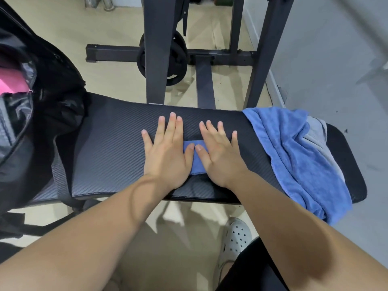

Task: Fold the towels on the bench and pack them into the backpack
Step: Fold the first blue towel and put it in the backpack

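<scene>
While the left hand [165,152] and the right hand [218,152] lie flat, fingers spread, pressing the folded blue towel [195,162] at the worktop's [109,148] middle, its visible strip running 12 to 6, the open backpack [42,114] sits at 9 o'clock, nearer the left hand.

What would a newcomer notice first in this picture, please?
Probably the left hand and right hand pressed flat on a small folded blue towel at the middle of the bench. On its right end a loose blue towel drapes over a grey cloth; the open backpack sits left.
</scene>
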`<state>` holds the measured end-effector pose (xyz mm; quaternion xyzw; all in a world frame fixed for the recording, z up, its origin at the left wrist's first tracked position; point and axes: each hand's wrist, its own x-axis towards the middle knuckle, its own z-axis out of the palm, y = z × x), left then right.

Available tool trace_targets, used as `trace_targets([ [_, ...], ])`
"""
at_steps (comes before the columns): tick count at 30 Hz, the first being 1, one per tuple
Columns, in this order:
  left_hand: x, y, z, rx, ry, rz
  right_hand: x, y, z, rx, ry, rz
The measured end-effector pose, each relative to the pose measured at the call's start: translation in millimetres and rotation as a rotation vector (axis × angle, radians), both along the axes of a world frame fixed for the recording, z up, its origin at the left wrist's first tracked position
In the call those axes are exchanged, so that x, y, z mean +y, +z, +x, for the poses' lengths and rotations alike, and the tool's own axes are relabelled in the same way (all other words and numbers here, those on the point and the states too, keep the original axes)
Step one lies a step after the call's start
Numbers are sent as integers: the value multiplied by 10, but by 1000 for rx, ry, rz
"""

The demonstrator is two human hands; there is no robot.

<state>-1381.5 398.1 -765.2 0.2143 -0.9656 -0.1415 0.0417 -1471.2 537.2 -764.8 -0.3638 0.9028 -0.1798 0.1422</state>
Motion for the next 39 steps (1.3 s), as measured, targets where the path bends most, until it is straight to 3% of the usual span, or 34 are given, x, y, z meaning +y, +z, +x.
trace_targets([
  [9, -3, 149, 26, -173, -67, -29, 13, 90, 146, 189, 64, 93],
  [14, -45, 246, 361, -229, -127, -59, 29, 342, 314, 237, 250, 253],
  [18, -175, 420, 674, -185, -107, -95, -158, 618, 417, 113, 330, 295],
  [20, -298, 574, 807, -127, -105, -138, -261, 690, 445, 8, 313, 279],
  [23, -666, 866, 1108, 92, -56, -250, -529, 805, 502, 11, 268, 223],
  [27, -1339, 1226, 1529, 338, 94, -353, -1065, 1122, 598, 18, 161, 5],
  [32, -1887, 1292, 1919, 202, 404, -332, -1834, 1745, 816, -19, 242, -334],
  [35, -1942, 1154, 1985, 92, 432, -251, -2366, 2049, 932, 17, 315, -332],
  [39, -1943, 1077, 1977, 124, 396, -257, -2978, 2120, 997, 94, 335, -248],
])
